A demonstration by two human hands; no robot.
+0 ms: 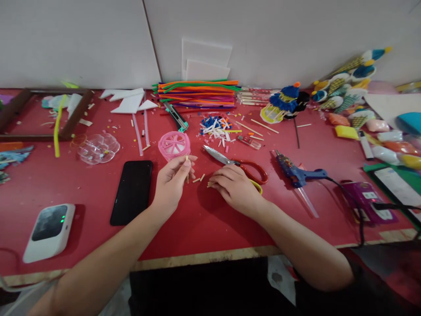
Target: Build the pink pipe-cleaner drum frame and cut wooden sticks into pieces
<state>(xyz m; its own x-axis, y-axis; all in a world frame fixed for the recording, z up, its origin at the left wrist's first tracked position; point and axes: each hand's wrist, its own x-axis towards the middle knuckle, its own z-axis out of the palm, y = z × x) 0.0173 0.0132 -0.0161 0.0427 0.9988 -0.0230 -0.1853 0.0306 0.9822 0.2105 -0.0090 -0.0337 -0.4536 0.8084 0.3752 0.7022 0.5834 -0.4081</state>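
Note:
My left hand [173, 180] is raised a little over the red table [204, 219], its fingertips pinched on a short wooden stick piece [187, 164] held upright. My right hand [232, 186] rests palm down on the table, its fingers curled over small stick pieces [210, 184]. More short stick pieces [199, 179] lie between the two hands. A pink round wheel-shaped craft [174, 145] sits just beyond my left hand. Scissors with red handles [238, 164] lie just past my right hand.
A black phone [132, 192] lies left of my left hand, a white device [49, 231] at the near left. A blue glue gun [296, 173] lies right of the scissors. Pipe cleaners [197, 93], a clear tray [98, 148], cut scraps [215, 127] and craft toys [348, 94] fill the back.

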